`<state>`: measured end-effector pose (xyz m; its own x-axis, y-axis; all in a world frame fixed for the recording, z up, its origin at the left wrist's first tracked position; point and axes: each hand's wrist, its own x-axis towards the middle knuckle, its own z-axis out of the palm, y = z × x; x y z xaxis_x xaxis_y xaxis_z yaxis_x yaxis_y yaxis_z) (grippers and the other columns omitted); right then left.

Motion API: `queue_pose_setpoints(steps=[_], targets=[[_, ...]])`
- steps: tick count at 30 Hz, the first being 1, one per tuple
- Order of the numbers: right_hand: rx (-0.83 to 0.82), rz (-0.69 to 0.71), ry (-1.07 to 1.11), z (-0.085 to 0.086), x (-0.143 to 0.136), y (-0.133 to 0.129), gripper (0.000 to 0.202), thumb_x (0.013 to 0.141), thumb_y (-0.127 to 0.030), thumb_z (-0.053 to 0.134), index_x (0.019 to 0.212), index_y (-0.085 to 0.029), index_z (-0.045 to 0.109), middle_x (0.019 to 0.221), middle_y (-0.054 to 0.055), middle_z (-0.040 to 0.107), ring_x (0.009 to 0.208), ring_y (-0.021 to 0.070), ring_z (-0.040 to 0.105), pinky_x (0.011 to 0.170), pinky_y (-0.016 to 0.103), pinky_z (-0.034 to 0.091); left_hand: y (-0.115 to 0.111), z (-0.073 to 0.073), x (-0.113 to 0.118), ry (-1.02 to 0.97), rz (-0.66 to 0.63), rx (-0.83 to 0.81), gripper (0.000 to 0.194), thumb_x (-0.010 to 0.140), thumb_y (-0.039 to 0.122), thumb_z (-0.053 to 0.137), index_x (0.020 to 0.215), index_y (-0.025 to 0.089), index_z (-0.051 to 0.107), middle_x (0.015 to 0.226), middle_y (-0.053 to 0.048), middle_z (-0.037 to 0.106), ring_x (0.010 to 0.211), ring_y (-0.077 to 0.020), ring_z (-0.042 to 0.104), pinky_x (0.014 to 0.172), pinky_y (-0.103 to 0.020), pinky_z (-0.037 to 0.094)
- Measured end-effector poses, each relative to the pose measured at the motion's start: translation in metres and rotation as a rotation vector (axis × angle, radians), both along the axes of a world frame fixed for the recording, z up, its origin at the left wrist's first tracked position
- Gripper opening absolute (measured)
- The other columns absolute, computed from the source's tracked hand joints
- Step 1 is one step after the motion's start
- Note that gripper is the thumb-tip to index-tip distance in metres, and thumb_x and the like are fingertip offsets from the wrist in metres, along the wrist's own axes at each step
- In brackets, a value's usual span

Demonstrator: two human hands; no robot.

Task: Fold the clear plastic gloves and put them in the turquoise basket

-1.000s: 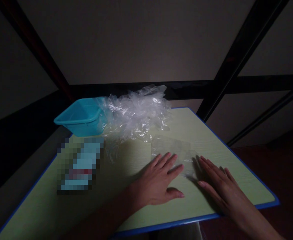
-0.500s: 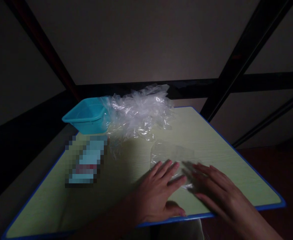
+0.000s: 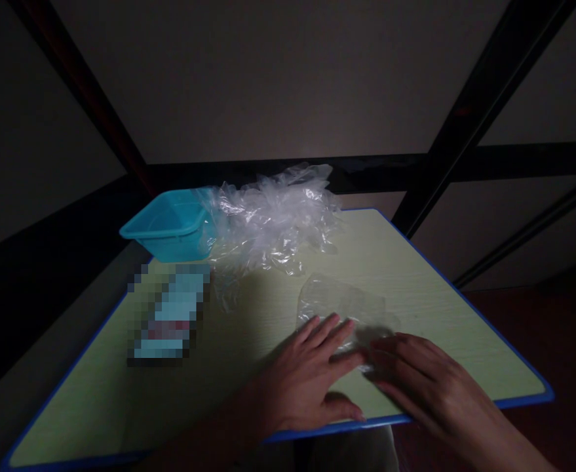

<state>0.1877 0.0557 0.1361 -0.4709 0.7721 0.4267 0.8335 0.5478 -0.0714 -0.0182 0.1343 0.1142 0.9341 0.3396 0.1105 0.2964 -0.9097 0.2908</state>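
Now the right hand (image 3: 428, 377) has come in over the near end of the clear plastic piece (image 3: 334, 298), its fingertips right by the left index finger, where a second ago it lay well apart to the right. I have the left hand (image 3: 307, 380) open and palm down, fingers spread on the plastic, thumb reaching the blue near edge of the bench (image 3: 396, 262); it was further in a second back. The right fingers are bent and close together, and I can't tell whether they pinch anything. The plastic has slid nearer that edge too, lying flat beneath and just beyond both hands. Beyond them, the heap of crumpled clear plastic (image 3: 282, 219) stays put against the turquoise basin (image 3: 174, 246), left of my hands.
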Motion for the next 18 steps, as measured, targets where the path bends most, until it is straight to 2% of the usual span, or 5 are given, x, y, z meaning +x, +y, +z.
queue_pose_setpoints(steps=[4, 8, 11, 13, 18], targets=[[0.039, 0.025, -0.037, -0.001, -0.004, -0.002, 0.029, 0.094, -0.026, 0.039, 0.091, -0.017, 0.067, 0.081, 0.006, 0.068, 0.076, 0.0181, 0.062, 0.069, 0.034, 0.050, -0.001, 0.003, 0.000, -0.027, -0.017, 0.117, 0.061, 0.086, 0.056, 0.043, 0.135, 0.021, 0.036, 0.151, -0.011, 0.021, 0.139, -0.0273, 0.015, 0.110, -0.043, 0.023], [0.047, 0.026, -0.062, 0.001, -0.006, -0.003, 0.031, 0.094, -0.022, 0.037, 0.083, -0.016, 0.066, 0.078, 0.005, 0.067, 0.073, 0.0176, 0.061, 0.067, 0.033, 0.048, 0.001, 0.008, -0.004, -0.089, 0.047, 0.231, 0.045, 0.089, 0.040, 0.048, 0.126, 0.015, 0.045, 0.143, -0.011, 0.038, 0.133, -0.0243, 0.031, 0.107, -0.040, 0.030], [0.006, 0.046, -0.089, 0.002, -0.007, -0.002, 0.030, 0.093, -0.018, 0.036, 0.086, -0.016, 0.065, 0.076, 0.005, 0.065, 0.069, 0.0176, 0.059, 0.064, 0.034, 0.047, 0.006, 0.010, -0.011, -0.143, 0.136, 0.229, 0.033, 0.086, 0.028, 0.051, 0.115, 0.013, 0.052, 0.128, -0.011, 0.053, 0.120, -0.0241, 0.046, 0.100, -0.039, 0.040], [-0.021, 0.061, -0.120, 0.002, -0.007, -0.002, 0.027, 0.091, -0.015, 0.038, 0.088, -0.015, 0.064, 0.074, 0.005, 0.065, 0.068, 0.0182, 0.059, 0.063, 0.034, 0.047, 0.010, 0.009, -0.016, -0.157, 0.186, 0.201, 0.028, 0.084, 0.024, 0.052, 0.110, 0.013, 0.054, 0.119, -0.011, 0.059, 0.111, -0.0239, 0.053, 0.094, -0.038, 0.045], [-0.021, 0.075, -0.152, 0.000, -0.007, 0.001, 0.023, 0.087, -0.011, 0.041, 0.094, -0.013, 0.063, 0.075, 0.007, 0.066, 0.068, 0.0189, 0.059, 0.063, 0.034, 0.046, 0.013, 0.004, -0.021, -0.153, 0.228, 0.131, 0.022, 0.081, 0.022, 0.056, 0.102, 0.014, 0.057, 0.110, -0.010, 0.061, 0.101, -0.0245, 0.055, 0.085, -0.040, 0.049]])
